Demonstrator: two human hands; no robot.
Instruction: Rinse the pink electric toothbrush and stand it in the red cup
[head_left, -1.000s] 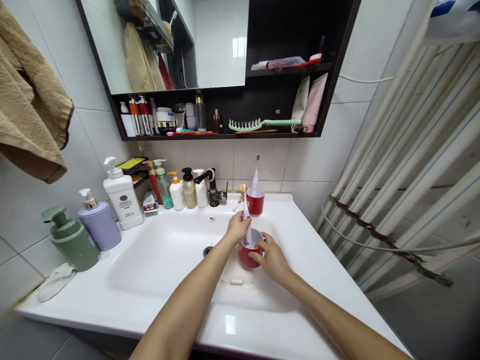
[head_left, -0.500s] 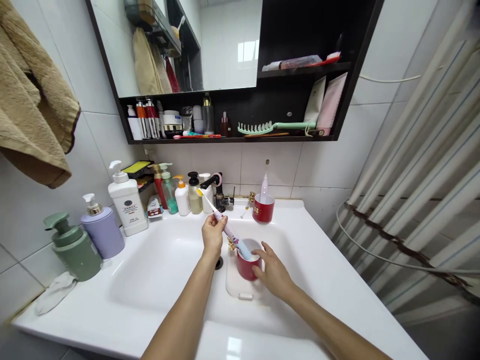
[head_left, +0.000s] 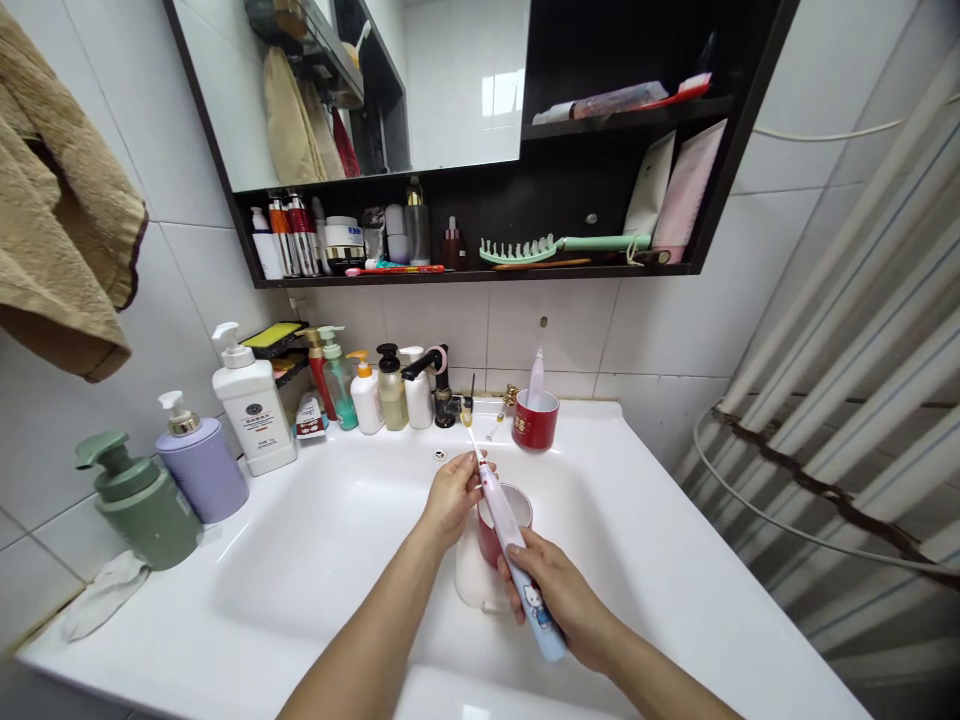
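An electric toothbrush (head_left: 501,510), pink above and pale blue with a cartoon cat below, slants over the sink with its yellowish bristle head pointing towards the faucet. My right hand (head_left: 559,590) is closed around its lower handle. At the narrow upper end, the fingers of my left hand (head_left: 452,495) pinch it near the neck, some of them hidden behind it. Directly behind the toothbrush, a red cup (head_left: 489,545) with a white inside stands on a whitish tray (head_left: 469,590) in the sink. My hands and the toothbrush partly cover the cup.
The white sink (head_left: 315,560) surrounds the tray. Behind it are a black faucet (head_left: 442,385) and another red cup (head_left: 535,425) holding a pale pink toothbrush. Several pump bottles (head_left: 366,395) line the back left. A dark mirror cabinet (head_left: 465,275) overhangs the counter.
The toothbrush has come up out of the near cup and towards me. My right hand has left the cup and gripped the handle; my left hand has shifted slightly right, near the neck.
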